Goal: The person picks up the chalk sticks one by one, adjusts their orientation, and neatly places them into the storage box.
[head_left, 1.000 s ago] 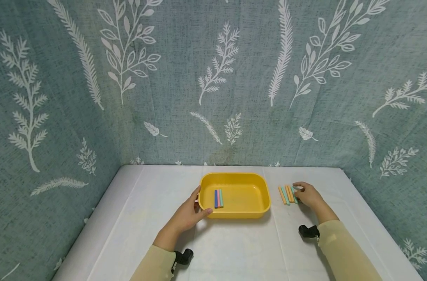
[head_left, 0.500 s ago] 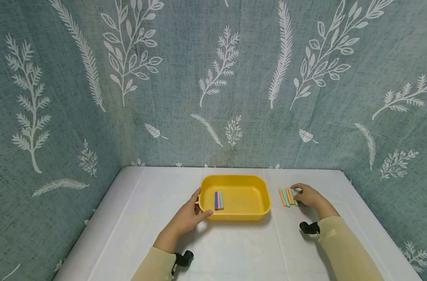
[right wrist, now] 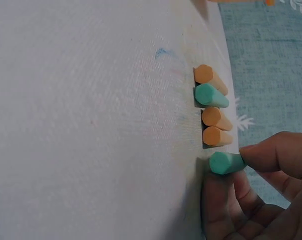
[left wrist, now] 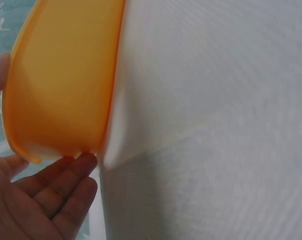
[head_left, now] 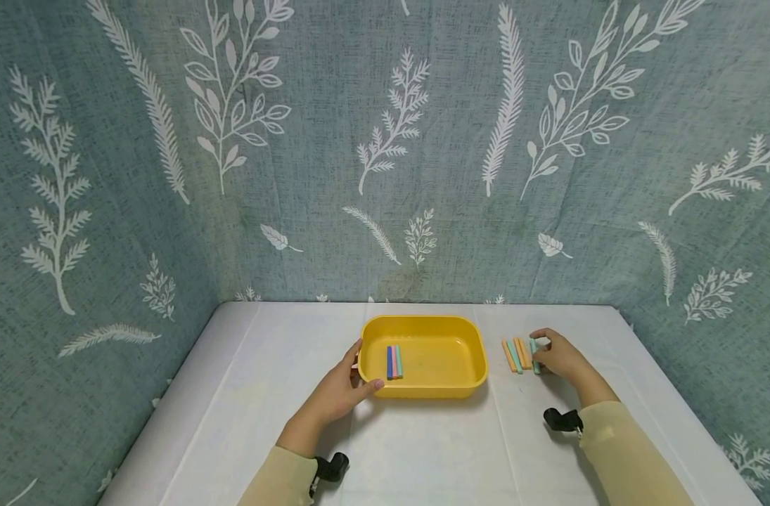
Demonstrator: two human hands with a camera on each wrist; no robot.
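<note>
At the left end of the yellow plastic tray point(head_left: 451, 390), my left hand point(head_left: 337, 390) grips the wall, thumb over the front rim. The left wrist view shows that hand's fingertips point(left wrist: 88, 162) against the tray's outer wall point(left wrist: 65, 90). Inside the tray lie a blue chalk stick point(head_left: 389, 362), a pink one point(head_left: 394, 362) and a green one point(head_left: 399, 361). Right of the tray, my right hand point(head_left: 558, 355) pinches a green chalk stick point(right wrist: 226, 163) between thumb and fingers. Beside it, orange chalk point(right wrist: 217, 136) and another green chalk stick point(right wrist: 211, 95) lie in a row.
A white cloth point(head_left: 435, 450) covers the table. Patterned blue-green fabric point(head_left: 321, 232) hangs behind it and at both sides. The tray stands to the left of the chalk row. Faint chalk marks point(right wrist: 163, 52) show on the cloth in the right wrist view.
The green chalk stick in my right hand has shifted slightly right, opening a gap from the orange one beside it. My left hand and the tray keep their place.
</note>
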